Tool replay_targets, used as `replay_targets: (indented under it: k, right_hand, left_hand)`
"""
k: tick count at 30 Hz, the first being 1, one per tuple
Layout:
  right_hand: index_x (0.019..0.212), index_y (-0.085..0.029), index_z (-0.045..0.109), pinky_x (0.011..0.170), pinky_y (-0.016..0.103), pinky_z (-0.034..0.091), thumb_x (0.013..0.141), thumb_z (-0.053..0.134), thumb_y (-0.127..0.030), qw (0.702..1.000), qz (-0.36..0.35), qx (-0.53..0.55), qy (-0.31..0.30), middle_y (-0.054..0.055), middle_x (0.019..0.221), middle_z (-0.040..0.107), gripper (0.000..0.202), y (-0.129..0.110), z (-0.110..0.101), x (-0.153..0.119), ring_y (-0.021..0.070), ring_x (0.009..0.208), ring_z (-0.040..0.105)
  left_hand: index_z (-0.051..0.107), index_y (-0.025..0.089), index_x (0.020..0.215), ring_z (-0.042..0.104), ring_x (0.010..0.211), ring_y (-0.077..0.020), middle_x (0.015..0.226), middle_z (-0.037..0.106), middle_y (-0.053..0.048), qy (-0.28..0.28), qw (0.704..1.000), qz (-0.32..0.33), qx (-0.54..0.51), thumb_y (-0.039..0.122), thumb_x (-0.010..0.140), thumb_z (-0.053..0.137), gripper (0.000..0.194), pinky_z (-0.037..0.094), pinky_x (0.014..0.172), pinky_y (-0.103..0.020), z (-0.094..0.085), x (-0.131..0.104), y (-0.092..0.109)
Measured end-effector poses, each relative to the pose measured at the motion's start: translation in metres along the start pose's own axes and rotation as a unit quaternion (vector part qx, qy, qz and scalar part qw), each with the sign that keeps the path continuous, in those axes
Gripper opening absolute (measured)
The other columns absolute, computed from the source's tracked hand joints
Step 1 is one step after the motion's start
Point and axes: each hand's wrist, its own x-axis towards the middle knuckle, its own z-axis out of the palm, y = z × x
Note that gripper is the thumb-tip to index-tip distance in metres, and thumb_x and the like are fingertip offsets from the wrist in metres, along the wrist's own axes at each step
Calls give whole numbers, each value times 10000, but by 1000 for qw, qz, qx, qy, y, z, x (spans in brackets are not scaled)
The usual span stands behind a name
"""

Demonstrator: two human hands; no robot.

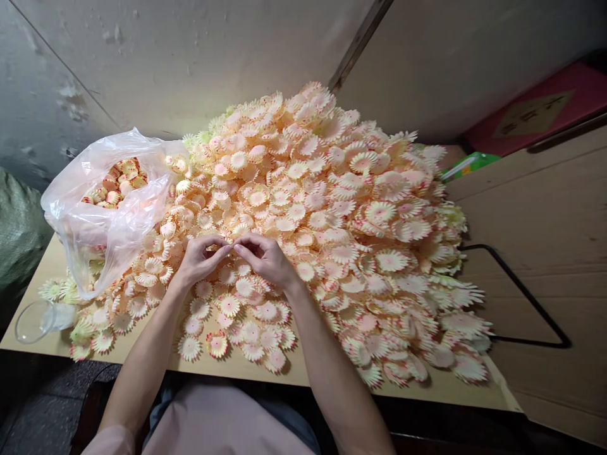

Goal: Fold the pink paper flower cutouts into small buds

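Note:
A large heap of pale pink and cream petal discs with jagged, red-tipped edges covers most of the table. At its near left part, my left hand and my right hand meet, thumbs and forefingers pinched together at the fingertips. Whatever lies between those fingertips is too small to make out. Flat discs lie loose on the tabletop just below my hands.
On the left, a translucent plastic bag holds curled red-edged pieces. A clear round container lies at the table's left corner. Cardboard and a black metal bar stand on the right; a wall rises behind.

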Motion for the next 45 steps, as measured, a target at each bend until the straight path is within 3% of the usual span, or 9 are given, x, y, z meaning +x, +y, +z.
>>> replay_targets:
  k: [16,28,37,45]
  right_hand:
    - [906,-181,655,711,298,496,893,592,-351,1000,-4,-21,0,42,850,659,183,0,0,1,163,769,612]
    - [874,-186,592,631,261,440,921,528,-340,999,-7,-47,19,9,759,568,173,0,0,0,134,685,535]
    - [896,-188,652,717,297,501,881,601,-365,1000,-4,-1,11,35,849,654,185,1,0,1,163,769,611]
    - [883,-188,672,711,306,507,876,614,-347,999,-9,-26,22,40,853,673,170,2,-1,1,168,768,623]
  left_hand:
    - [682,147,796,623,736,-148,809,692,-70,-15,1000,7,4,357,849,645,219,491,683,-256,0,0,-5]
    - [671,147,778,616,719,-147,785,682,-66,-9,1000,-1,4,383,848,637,249,491,666,-250,-1,0,1]
    - [673,146,794,617,726,-145,792,686,-66,-11,1000,7,-4,370,852,635,235,490,669,-248,0,0,-1]
    - [665,147,810,621,747,-148,814,686,-67,-20,1000,6,7,344,864,620,209,488,681,-247,-1,0,-1]
